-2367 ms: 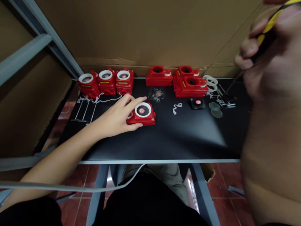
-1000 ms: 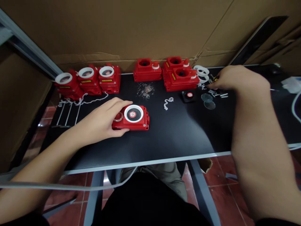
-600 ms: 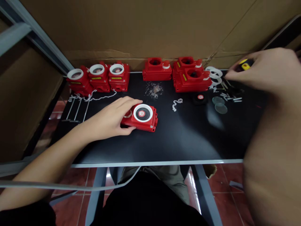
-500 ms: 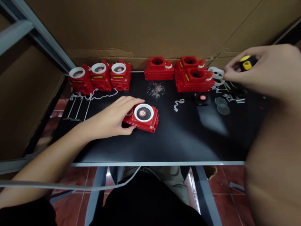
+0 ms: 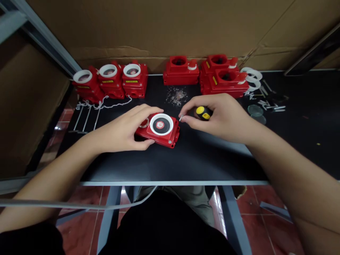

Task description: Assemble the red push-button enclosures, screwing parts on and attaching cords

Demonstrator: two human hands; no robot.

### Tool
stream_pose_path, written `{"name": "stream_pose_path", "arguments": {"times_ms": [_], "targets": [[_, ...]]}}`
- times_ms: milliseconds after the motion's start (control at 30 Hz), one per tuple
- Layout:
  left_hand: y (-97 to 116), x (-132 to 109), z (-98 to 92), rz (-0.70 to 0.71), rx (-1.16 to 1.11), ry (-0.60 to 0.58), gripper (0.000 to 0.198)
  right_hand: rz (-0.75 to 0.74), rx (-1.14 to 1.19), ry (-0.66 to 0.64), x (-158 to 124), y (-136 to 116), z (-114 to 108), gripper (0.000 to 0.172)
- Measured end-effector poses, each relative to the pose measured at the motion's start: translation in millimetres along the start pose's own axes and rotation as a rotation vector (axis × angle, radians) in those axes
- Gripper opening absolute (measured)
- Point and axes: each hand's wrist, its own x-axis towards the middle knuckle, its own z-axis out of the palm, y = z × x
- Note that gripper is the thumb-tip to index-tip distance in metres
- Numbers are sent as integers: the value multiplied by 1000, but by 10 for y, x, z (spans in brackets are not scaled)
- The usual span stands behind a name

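Observation:
My left hand (image 5: 132,129) grips the left end of a red alarm-like box (image 5: 170,140), which lies on the black tabletop. A white ring (image 5: 151,128) on its top frames a black disc with a red-and-white label (image 5: 160,124). Just right of the box is my right hand (image 5: 220,115), closed around the black and yellow handle of a screwdriver (image 5: 204,112). Its thumb and forefinger also pinch a small silvery screw (image 5: 181,118) near the box's upper right corner. The screwdriver's shaft is hidden by the hand.
Similar red boxes (image 5: 134,79) with white rings stand at back left; more red boxes (image 5: 180,72) stand back right. Loose white rings (image 5: 251,75), clear discs (image 5: 255,110) and metal screws (image 5: 271,106) lie at right. Long rods (image 5: 86,120) and white cord (image 5: 114,105) lie left.
My right hand has moved left from the white rings and loose parts to beside the held box, bringing a small screw and the screwdriver. My left hand keeps its grip.

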Motion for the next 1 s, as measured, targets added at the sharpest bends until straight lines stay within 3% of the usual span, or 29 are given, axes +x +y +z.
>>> {"name": "stream_pose_path", "arguments": {"times_ms": [167,433,633,833,1000], "targets": [[12,8,-23,-31,4,-5,68,-52,-73,-27,9,60,47,11],[16,5,-23,-51,-33,-2,61,-313,-307,-43,-54,138,104,14],[21,19,-29,-70,-46,-3,60,-289,-322,-55,-102,94,11,20],[18,26,-38,-71,-52,-1,57,-168,-132,145,-93,-74,-166,22],[5,41,-59,-74,-27,5,58,-203,52,393,-79,-142,-146,21]]}}
